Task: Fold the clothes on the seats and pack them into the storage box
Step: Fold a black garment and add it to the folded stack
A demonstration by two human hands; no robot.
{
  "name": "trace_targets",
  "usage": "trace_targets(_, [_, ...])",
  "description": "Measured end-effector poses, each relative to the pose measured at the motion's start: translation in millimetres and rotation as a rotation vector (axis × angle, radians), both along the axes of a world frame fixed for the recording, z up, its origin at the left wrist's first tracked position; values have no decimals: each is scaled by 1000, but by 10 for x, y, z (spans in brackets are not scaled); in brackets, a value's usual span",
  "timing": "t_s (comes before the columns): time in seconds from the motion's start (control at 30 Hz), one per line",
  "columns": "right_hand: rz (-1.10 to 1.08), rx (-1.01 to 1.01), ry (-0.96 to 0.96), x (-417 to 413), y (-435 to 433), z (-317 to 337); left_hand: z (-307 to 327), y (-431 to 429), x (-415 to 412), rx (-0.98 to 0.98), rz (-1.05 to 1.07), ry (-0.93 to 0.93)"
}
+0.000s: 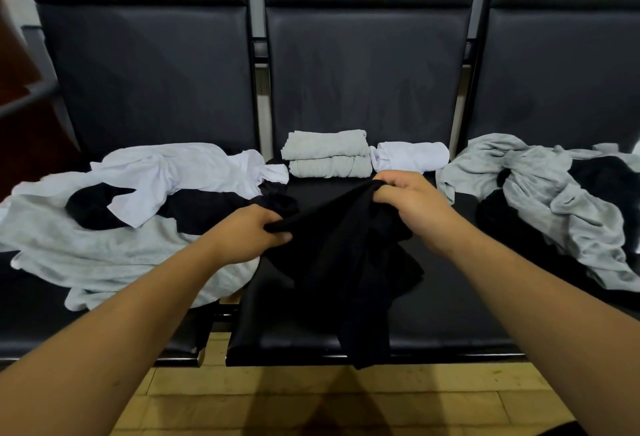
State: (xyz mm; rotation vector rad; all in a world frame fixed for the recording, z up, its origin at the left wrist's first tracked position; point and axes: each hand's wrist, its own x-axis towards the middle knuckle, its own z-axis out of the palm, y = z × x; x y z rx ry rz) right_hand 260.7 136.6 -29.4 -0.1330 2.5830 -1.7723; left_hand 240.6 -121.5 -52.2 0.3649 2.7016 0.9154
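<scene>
Head view. A black garment (339,255) is held bunched over the middle seat (433,324). Its lower part drapes down the cushion, and one corner hangs past the front edge. Left hand (254,233): fingers curled over the garment's upper left edge with the thumb beneath, cloth pinched between them. Right hand (412,207): fingers curled round a gathered fold at the garment's upper right, back of hand toward the camera. The fingertips are buried in the cloth, so their exact placement cannot be read. The held edge rises from the left hand to the right hand. At the back of the middle seat, beyond the hands, are two folded grey garments (327,155), stacked, with a folded white garment (410,156) just beside them on the right. On the left seat (149,72) is a loose pile: white shirt (180,172) over dark cloth (207,210), with a grey shirt (86,248) spread under both. On the right seat (554,72), a crumpled grey top (540,186) is tangled with black fabric (609,176). Yellow tiled floor (311,397) shows below the seats.
</scene>
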Motion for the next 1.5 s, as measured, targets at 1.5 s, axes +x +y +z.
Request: trace_targets(1.5, [-534, -600, -4, -518, 699, 695, 873, 55, -662, 997, 387, 103])
